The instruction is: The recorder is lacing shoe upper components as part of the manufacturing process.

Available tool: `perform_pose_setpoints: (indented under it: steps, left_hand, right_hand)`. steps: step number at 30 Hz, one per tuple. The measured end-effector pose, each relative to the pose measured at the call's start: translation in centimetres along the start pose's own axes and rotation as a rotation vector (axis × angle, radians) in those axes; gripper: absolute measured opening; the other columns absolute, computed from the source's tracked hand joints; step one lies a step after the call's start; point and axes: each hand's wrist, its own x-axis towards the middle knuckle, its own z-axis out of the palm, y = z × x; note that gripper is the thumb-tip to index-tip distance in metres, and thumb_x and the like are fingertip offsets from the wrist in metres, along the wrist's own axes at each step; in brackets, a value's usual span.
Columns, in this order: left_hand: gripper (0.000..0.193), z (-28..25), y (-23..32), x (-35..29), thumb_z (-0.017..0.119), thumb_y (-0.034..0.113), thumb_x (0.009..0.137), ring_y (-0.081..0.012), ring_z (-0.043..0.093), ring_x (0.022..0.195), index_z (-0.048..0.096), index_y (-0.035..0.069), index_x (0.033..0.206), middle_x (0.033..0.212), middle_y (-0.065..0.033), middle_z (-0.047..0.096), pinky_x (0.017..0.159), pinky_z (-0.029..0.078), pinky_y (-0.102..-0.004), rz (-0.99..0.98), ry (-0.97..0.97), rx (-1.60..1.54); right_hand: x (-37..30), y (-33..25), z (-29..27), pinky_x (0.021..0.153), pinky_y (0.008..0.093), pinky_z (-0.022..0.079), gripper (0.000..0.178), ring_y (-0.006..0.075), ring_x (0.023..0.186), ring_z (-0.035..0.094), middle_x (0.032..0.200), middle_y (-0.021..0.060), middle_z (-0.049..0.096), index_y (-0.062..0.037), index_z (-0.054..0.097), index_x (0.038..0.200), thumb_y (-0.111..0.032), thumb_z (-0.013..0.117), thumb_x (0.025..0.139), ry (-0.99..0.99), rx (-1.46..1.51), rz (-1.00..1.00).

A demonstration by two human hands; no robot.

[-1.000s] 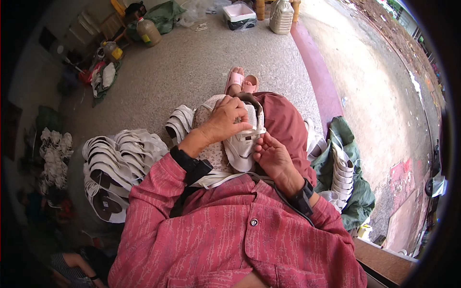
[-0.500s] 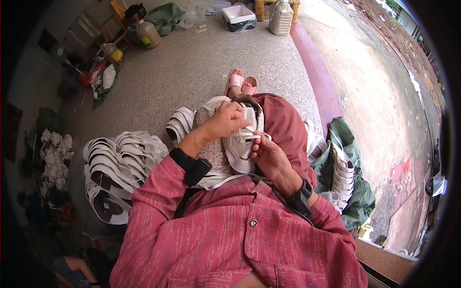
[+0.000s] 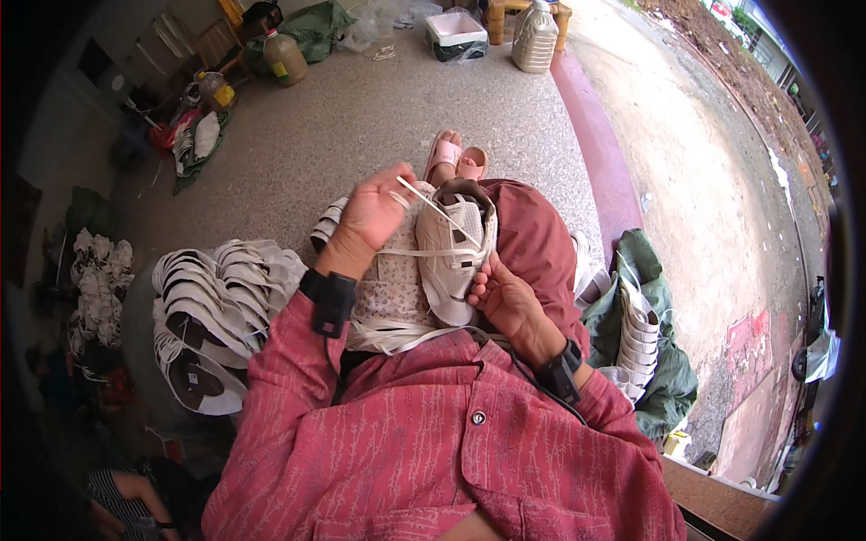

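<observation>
Currently, a white shoe upper (image 3: 433, 273) lies in the person's lap, toe end near and collar far, between a pale flower-patterned cloth (image 3: 392, 290) on the left and maroon trousers (image 3: 537, 239) on the right. The left hand (image 3: 365, 219) is raised beyond the upper's left side, fingers curled on a white lace (image 3: 439, 213) that runs straight from the front of the upper. The right hand (image 3: 507, 302) pinches the upper's right edge between thumb and finger, its other fingers loosely bent. Across the near part of the lap lies a bundle of white laces (image 3: 397, 339).

To the left stand stacked white uppers (image 3: 212, 302); to the right, another stack (image 3: 638, 338) leans against a green sack (image 3: 672, 388). Pink sandals (image 3: 445, 155) are on the feet, just beyond the lap. Farther off, a white-topped box (image 3: 455, 38) sits left of a large plastic jug (image 3: 536, 41) on the speckled floor (image 3: 325, 135).
</observation>
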Motion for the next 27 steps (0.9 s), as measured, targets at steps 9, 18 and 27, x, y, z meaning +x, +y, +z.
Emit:
perform_pose_setpoints:
  steps: [9,18,27]
  left_hand:
    - [0.032,1.7,-1.1,-6.6,0.056,0.035,0.098,-0.0134,0.058,0.084,0.064,0.006,0.108,0.091,-0.0036,0.064,0.07,0.045,-0.0263,0.236,0.383,1.198]
    - [0.038,0.0,-4.1,-10.3,0.05,0.038,0.101,-0.0125,0.051,0.069,0.049,0.007,0.123,0.089,-0.003,0.057,0.055,0.042,-0.0242,-0.313,0.176,-0.059]
    - [0.017,-3.5,5.2,-14.5,0.051,0.015,0.101,-0.0093,0.043,0.064,0.055,0.003,0.112,0.073,0.002,0.044,0.056,0.039,-0.0234,0.339,0.217,-0.08]
  right_hand:
    - [-1.8,-1.9,1.2,0.061,0.0269,0.051,0.013,0.0137,0.064,0.06,0.081,0.006,0.064,-0.0016,0.059,0.1,-0.014,0.057,0.096,-0.041,-0.398,-0.198]
    - [0.7,-5.2,5.1,0.066,0.0427,0.05,0.016,0.0321,0.075,0.063,0.092,0.0128,0.062,-0.0025,0.057,0.09,-0.017,0.062,0.087,0.189,-1.878,-0.913]
    - [-0.1,-6.4,2.6,0.057,0.0249,0.045,0.018,0.0104,0.071,0.059,0.09,0.0021,0.06,-0.0061,0.057,0.1,-0.022,0.062,0.094,-0.291,-1.014,-0.339]
